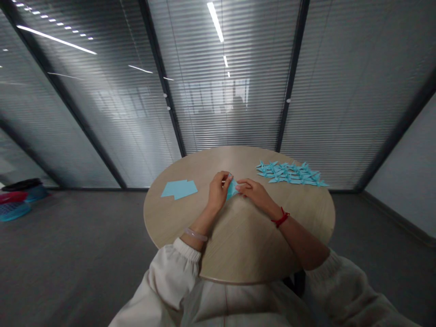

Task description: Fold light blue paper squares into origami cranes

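Between my hands, over the middle of the round table, is a small folded piece of light blue paper [232,190]. My left hand [218,187] grips its left side and top between thumb and fingers. From the right, my right hand [251,190] pinches the paper's right edge with thumb and forefinger. The fingers cover part of the paper, so its exact folds cannot be made out. Flat blue paper sheets [179,188] lie overlapping to the left of my left hand. Beyond my right hand, many folded blue paper cranes [288,172] sit grouped in rows.
The round wooden table [252,252] reaches close to my body. Behind it stand glass panels with blinds [231,122]. Bins, one blue basket [15,210] among them, rest on the grey floor at far left. A white wall [405,172] rises at the right.
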Available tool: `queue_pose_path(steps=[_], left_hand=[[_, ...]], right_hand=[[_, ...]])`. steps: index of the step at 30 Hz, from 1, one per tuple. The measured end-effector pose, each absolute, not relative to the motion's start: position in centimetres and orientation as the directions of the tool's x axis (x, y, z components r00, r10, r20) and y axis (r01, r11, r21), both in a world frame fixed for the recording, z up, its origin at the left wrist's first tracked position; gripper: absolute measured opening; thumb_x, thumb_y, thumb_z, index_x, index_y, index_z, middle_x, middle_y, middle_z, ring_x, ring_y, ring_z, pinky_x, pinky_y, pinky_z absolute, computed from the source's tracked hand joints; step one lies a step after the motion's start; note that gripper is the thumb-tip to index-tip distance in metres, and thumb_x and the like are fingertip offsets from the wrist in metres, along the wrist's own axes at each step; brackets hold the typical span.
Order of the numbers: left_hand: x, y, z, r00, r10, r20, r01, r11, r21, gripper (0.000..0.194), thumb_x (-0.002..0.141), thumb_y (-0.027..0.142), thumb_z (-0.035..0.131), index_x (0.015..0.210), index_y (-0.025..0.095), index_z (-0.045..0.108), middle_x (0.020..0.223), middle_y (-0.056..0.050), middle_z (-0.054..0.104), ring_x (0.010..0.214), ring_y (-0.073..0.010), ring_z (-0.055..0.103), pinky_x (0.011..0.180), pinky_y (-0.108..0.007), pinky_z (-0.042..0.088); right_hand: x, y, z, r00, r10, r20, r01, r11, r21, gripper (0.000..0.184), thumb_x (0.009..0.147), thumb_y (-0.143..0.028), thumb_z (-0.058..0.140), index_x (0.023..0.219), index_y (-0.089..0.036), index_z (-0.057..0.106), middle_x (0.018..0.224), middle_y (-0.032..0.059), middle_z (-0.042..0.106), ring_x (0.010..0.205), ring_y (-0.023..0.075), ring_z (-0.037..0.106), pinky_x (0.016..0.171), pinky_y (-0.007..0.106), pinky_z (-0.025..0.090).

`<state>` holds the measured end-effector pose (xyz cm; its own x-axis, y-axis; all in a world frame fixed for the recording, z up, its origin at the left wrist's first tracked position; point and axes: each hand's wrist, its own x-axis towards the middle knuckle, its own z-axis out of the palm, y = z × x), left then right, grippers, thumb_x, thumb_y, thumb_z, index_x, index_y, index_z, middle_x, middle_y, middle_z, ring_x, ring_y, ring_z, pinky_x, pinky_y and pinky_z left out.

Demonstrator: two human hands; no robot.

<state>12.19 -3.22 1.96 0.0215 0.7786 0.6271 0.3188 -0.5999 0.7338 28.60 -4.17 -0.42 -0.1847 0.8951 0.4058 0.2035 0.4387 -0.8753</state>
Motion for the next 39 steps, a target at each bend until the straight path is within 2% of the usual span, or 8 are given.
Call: queue_pose_path(steps=[3,5,11,16,19,22,31,39], left_hand=[[12.2,-3.6,2.0,0.055,0.773,0.632,0.333,-0.611,0.718,0.017,0.088,0.036,0.054,0.089,0.02,0.059,0.085,-0.004,0.065,0.077,-0.0149,0.06,0.073,-0.025,0.046],[12.3,-3.8,1.9,0.095,0.771,0.629,0.33,-0.621,0.711,0.016,0.09,0.035,0.053,0.094,0.02,0.057,0.088,-0.004,0.067,0.079,-0.0148,0.062,0.075,-0.025,0.047],[12.5,-3.7,1.6,0.18,0.75,0.637,0.328,-0.656,0.68,0.024,0.089,0.032,0.057,0.111,0.022,0.059,0.103,-0.007,0.071,0.096,-0.0187,0.067,0.087,-0.03,0.049],[12.4,-3.7,1.7,0.128,0.758,0.64,0.425,-0.625,0.655,0.02,0.088,0.033,0.057,0.098,0.023,0.071,0.103,-0.006,0.073,0.095,-0.0225,0.068,0.087,-0.033,0.05],[12.3,-3.8,1.8,0.091,0.74,0.666,0.436,-0.631,0.642,0.022,0.088,0.033,0.057,0.1,0.023,0.073,0.103,-0.005,0.074,0.093,-0.0219,0.069,0.085,-0.031,0.05],[12.3,-4.1,1.8,0.078,0.72,0.69,0.451,-0.642,0.62,0.021,0.088,0.033,0.058,0.101,0.023,0.073,0.102,-0.004,0.074,0.093,-0.0205,0.069,0.084,-0.029,0.051],[12.9,-4.5,1.6,0.053,0.696,0.716,0.52,-0.632,0.575,0.022,0.091,0.032,0.055,0.101,0.022,0.072,0.098,-0.004,0.075,0.088,-0.0184,0.071,0.078,-0.027,0.054],[13.8,-5.5,2.1,0.101,0.723,0.683,0.478,-0.637,0.604,0.027,0.093,0.033,0.05,0.11,0.021,0.069,0.107,-0.006,0.073,0.095,-0.0201,0.07,0.086,-0.031,0.053]], right_hand=[[28.5,-4.3,-0.3,-0.186,0.87,0.456,0.336,0.493,-0.803,0.026,0.083,-0.042,0.061,0.09,-0.02,0.071,0.078,0.003,0.072,0.073,0.0183,0.063,0.068,0.028,0.046],[28.7,-4.3,-0.2,-0.136,0.853,0.503,0.417,0.51,-0.752,0.022,0.085,-0.036,0.058,0.086,-0.02,0.072,0.08,0.0038,0.072,0.073,0.0189,0.064,0.069,0.028,0.046],[28.9,-4.4,-0.2,-0.046,0.761,0.647,0.56,0.556,-0.614,0.026,0.088,-0.026,0.052,0.106,-0.025,0.071,0.1,0.0062,0.074,0.084,0.0225,0.067,0.08,0.034,0.049],[28.5,-5.0,0.1,-0.046,0.657,0.752,0.642,0.596,-0.482,0.029,0.091,-0.03,0.051,0.111,-0.022,0.07,0.109,0.0084,0.071,0.098,0.0245,0.066,0.091,0.039,0.048],[28.2,-5.3,0.4,-0.08,0.617,0.783,0.663,0.62,-0.421,0.032,0.089,-0.039,0.057,0.113,-0.02,0.069,0.109,0.0104,0.071,0.102,0.0259,0.064,0.095,0.04,0.047],[28.0,-5.4,0.4,-0.076,0.598,0.798,0.662,0.629,-0.408,0.033,0.09,-0.042,0.056,0.11,-0.02,0.07,0.106,0.0103,0.072,0.098,0.0247,0.066,0.093,0.039,0.048],[27.7,-5.4,0.3,-0.065,0.484,0.872,0.75,0.601,-0.277,0.027,0.095,-0.031,0.05,0.101,-0.018,0.072,0.097,0.0093,0.075,0.086,0.0218,0.068,0.083,0.036,0.05],[27.6,-5.6,0.7,-0.076,0.457,0.887,0.811,0.545,-0.212,0.026,0.095,-0.027,0.049,0.103,-0.017,0.071,0.096,0.0104,0.075,0.085,0.0225,0.067,0.083,0.037,0.047]])
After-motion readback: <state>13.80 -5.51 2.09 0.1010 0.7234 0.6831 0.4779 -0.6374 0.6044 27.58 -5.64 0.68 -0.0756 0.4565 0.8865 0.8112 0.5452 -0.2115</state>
